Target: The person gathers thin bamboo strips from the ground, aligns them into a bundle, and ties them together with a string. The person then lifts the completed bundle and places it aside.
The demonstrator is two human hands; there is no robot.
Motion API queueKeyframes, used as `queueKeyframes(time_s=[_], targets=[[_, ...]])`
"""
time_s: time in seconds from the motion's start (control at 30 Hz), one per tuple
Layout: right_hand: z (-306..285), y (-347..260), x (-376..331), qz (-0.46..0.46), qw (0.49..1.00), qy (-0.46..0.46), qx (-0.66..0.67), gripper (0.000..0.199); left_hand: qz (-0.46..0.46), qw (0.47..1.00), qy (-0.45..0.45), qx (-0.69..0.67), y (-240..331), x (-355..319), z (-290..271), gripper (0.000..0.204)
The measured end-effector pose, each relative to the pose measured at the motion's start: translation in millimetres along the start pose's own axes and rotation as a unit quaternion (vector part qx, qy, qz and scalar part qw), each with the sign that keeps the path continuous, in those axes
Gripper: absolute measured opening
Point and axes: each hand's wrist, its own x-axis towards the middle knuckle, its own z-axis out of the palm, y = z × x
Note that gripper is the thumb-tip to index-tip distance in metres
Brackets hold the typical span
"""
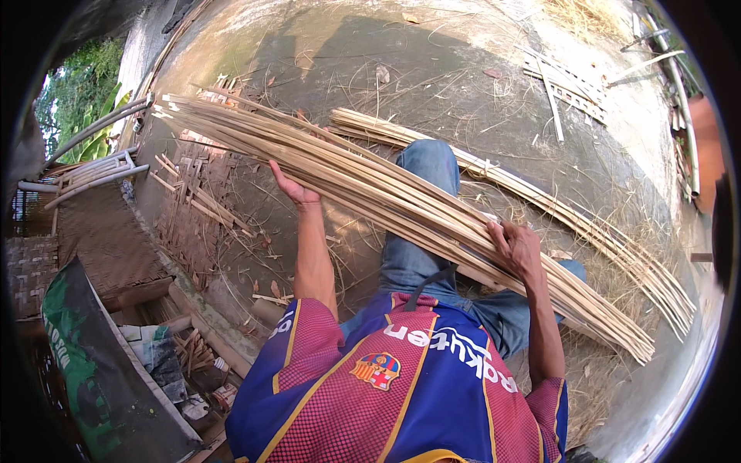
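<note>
From the head camera I look down on a long bundle of bamboo strips [386, 197] that runs slantwise across the picture, from the upper left down to the lower right, over my jeans-clad legs [421, 231]. My left hand [292, 187] is under the bundle near its middle, palm up and fingers curled against the underside, so it seems to bear the weight there; how far the fingers close round the strips I cannot tell, since the strips hide them. My right hand [515, 248] lies on top of the bundle further down, fingers wrapped over the strips and clamped on them, which I judge keeps the loose slats from fanning apart. A second bundle of strips [556, 212] lies on the concrete floor [463, 69] just beyond the held one, roughly parallel to it and apart from both hands. To the left a woven bamboo mat [193, 201] lies flat on the ground, and a few short offcuts [567, 85] sit well apart at the upper right.
</note>
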Motion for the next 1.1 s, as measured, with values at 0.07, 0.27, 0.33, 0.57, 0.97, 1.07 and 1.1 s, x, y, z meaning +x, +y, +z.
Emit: queueKeyframes(time_s=[0.07, 0.27, 0.33, 0.57, 0.97, 1.07, 1.1], targets=[[1.0, 4.1, 2.0, -0.005, 1.000, -0.012, -0.005, 0.065, -0.042, 0.995, -0.028, -0.081, 4.6, 1.8, 12.3, 0.098], [-20.0, -7.0, 5.5, 0.022, 0.997, -0.072, 0.027, 0.064, -0.054, 0.997, -0.050, -0.003, 11.8, 9.1, 62.0, 0.075], [-31.8, -7.7, 4.2, 0.022, 0.997, -0.068, 0.024, 0.066, -0.051, 0.997, -0.059, 0.021, 15.5, 9.8, 87.9, 0.072], [-55.6, -2.6, -60.9, 0.007, 0.915, 0.373, 0.154, 0.037, -0.060, 0.991, -0.061, 0.099, 18.5, 31.0, 147.9, 0.057], [25.5, 68.0, -129.6, 0.097, 0.243, 0.506, 0.822, 0.095, 0.260, 0.812, -0.193, 0.486, 55.6, 77.4, 158.5, 0.052], [0.2, 76.9, -101.6, -0.027, 0.208, 0.508, 0.836, 0.089, 0.117, 0.936, -0.139, 0.303, 35.0, 58.7, 193.4, 0.045], [-21.1, 62.7, -101.3, -0.034, 0.195, 0.494, 0.846, 0.088, 0.079, 0.954, -0.129, 0.258, 29.4, 61.6, 198.8, 0.045]])
